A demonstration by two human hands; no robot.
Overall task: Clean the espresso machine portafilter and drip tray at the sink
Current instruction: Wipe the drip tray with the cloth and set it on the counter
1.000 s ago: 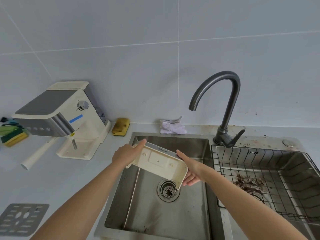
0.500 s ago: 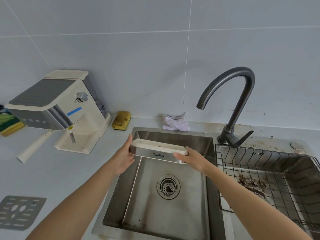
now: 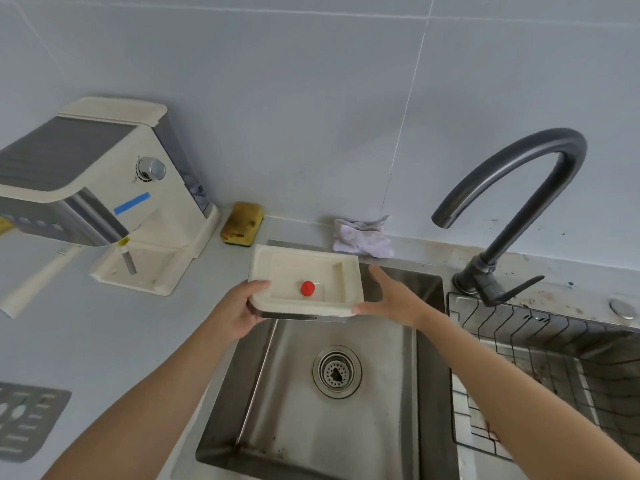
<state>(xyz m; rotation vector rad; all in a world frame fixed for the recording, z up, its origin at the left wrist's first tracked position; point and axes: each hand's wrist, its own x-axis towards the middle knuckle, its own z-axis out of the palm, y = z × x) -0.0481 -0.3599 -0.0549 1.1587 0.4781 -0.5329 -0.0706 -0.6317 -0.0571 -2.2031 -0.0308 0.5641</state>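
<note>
The cream drip tray (image 3: 332, 271) with a metal front strip is held level, open side up, over the back left corner of the steel sink (image 3: 391, 403). A small red float (image 3: 307, 288) stands inside it. My left hand (image 3: 239, 311) grips the tray's left front corner, thumb on the rim. My right hand (image 3: 394, 299) holds its right side with the fingers along the edge. The cream espresso machine (image 3: 104, 188) stands on the counter at left, its base bare where the tray sat. A white handle (image 3: 31, 285) sticks out below the machine's front; what it belongs to is hidden.
A dark curved faucet (image 3: 519, 202) rises behind the sink's right side. A wire basket (image 3: 554, 358) with coffee residue fills the right basin. A yellow sponge (image 3: 242, 223) and a pale cloth (image 3: 363, 237) lie at the wall. A grey perforated grate (image 3: 27, 420) lies on the counter, lower left.
The tray was tipped over the drain with its underside toward me; both hands turned it level and upright, and lifted it toward the sink's back left corner.
</note>
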